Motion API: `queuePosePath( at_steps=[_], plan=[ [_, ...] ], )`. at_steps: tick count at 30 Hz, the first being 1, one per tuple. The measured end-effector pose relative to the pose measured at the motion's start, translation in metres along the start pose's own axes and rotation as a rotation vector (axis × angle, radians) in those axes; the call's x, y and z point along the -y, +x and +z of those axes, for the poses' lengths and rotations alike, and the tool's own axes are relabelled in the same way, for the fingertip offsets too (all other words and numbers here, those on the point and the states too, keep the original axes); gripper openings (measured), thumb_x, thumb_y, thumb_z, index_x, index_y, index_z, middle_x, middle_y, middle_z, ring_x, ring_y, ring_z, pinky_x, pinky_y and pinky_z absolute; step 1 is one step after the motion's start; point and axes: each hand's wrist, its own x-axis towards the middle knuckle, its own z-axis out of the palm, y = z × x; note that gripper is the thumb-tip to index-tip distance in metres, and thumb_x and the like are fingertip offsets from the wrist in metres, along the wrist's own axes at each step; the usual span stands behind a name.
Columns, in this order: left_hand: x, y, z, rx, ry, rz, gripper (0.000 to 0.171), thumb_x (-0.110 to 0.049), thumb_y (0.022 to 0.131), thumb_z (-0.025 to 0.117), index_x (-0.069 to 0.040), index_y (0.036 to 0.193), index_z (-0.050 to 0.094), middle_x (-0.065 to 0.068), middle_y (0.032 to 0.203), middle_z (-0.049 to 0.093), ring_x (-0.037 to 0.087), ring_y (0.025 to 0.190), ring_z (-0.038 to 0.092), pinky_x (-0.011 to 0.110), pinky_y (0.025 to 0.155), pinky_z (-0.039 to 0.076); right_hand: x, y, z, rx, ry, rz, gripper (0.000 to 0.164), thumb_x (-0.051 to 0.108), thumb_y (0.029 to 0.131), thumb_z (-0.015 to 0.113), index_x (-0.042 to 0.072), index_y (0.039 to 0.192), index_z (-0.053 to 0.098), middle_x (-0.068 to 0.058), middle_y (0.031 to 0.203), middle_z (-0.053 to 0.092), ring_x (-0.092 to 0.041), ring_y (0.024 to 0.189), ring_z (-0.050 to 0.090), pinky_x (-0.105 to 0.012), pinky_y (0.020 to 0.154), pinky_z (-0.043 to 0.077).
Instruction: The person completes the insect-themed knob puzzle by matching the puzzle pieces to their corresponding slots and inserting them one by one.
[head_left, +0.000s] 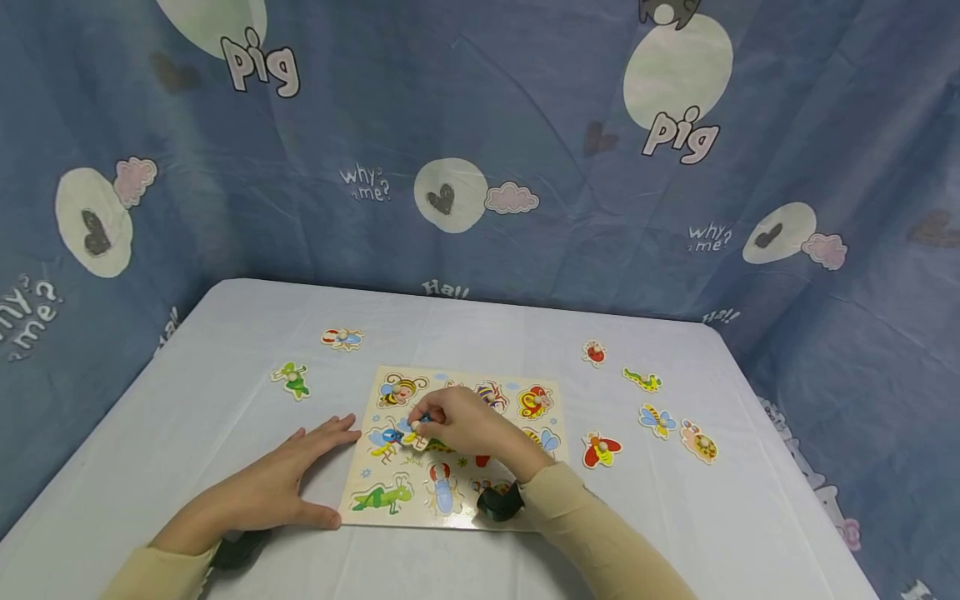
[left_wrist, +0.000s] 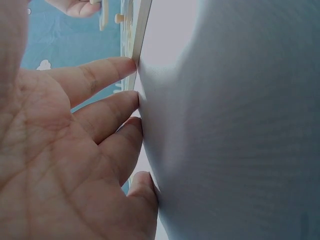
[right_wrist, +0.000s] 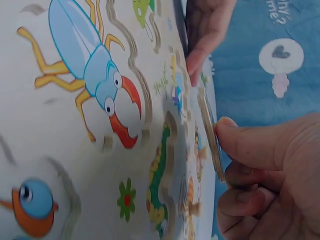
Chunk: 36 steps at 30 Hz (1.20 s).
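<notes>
A wooden insect peg puzzle board (head_left: 405, 518) lies on the white-covered table. My right hand (head_left: 468, 423) pinches a small insect puzzle piece (head_left: 417, 440) between thumb and fingers, over the board's left middle part. Beside the hand shows a printed blue-headed, yellow-bodied insect (head_left: 387, 438). In the right wrist view the piece (right_wrist: 212, 137) appears edge-on, tilted above the board; its picture is hidden there. My left hand (head_left: 277, 483) rests on the table with fingers spread, thumb and fingertips at the board's left edge, as the left wrist view shows too (left_wrist: 75, 135).
Left of the board lie a beetle piece (head_left: 342, 338) and a green insect piece (head_left: 292, 381). To the right are a ladybug (head_left: 594, 353), a caterpillar (head_left: 642, 381), a red-winged insect (head_left: 602, 451), a blue-winged insect (head_left: 657, 422) and a spotted yellow piece (head_left: 699, 442). A blue curtain (head_left: 450, 108) hangs behind.
</notes>
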Motion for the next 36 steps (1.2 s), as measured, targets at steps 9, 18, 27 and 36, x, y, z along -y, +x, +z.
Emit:
queuePosePath(
  at_steps=[9,18,27,36],
  plan=[
    [0.001,0.0,0.0,-0.002,0.0,0.0,0.109,-0.055,0.068,0.096,-0.02,0.159,0.049,0.015,0.177,0.032,0.048,0.164,0.022,0.077,0.127,0.013,0.005,0.008,0.01,0.014,-0.026,0.03,0.01,0.021,0.104,0.073,0.018,0.111,0.079,0.009,0.061,0.047,-0.005,0.055,0.039,-0.019,0.057,0.032],
    [0.001,-0.001,0.0,-0.006,-0.007,0.013,0.109,-0.057,0.069,0.095,-0.02,0.16,0.049,0.014,0.177,0.032,0.047,0.164,0.022,0.077,0.127,0.014,0.013,0.016,0.016,0.046,-0.032,-0.01,0.007,0.018,0.103,0.073,0.016,0.108,0.078,0.01,0.063,0.049,-0.004,0.056,0.04,-0.017,0.057,0.033],
    [0.002,-0.001,0.0,-0.005,-0.003,0.029,0.109,-0.058,0.07,0.094,-0.018,0.16,0.048,0.015,0.177,0.032,0.049,0.164,0.022,0.079,0.126,0.013,0.016,0.02,0.021,0.05,-0.073,-0.008,0.009,0.023,0.103,0.074,0.02,0.109,0.08,0.011,0.064,0.049,-0.003,0.058,0.04,-0.017,0.06,0.033],
    [0.001,0.0,-0.001,-0.002,0.012,0.025,0.109,-0.058,0.07,0.094,-0.017,0.159,0.049,0.017,0.176,0.033,0.05,0.163,0.023,0.08,0.126,0.014,0.014,0.025,0.025,0.037,-0.088,-0.027,0.008,0.025,0.102,0.076,0.021,0.107,0.081,0.013,0.067,0.055,-0.001,0.06,0.043,-0.015,0.061,0.036]
  ],
)
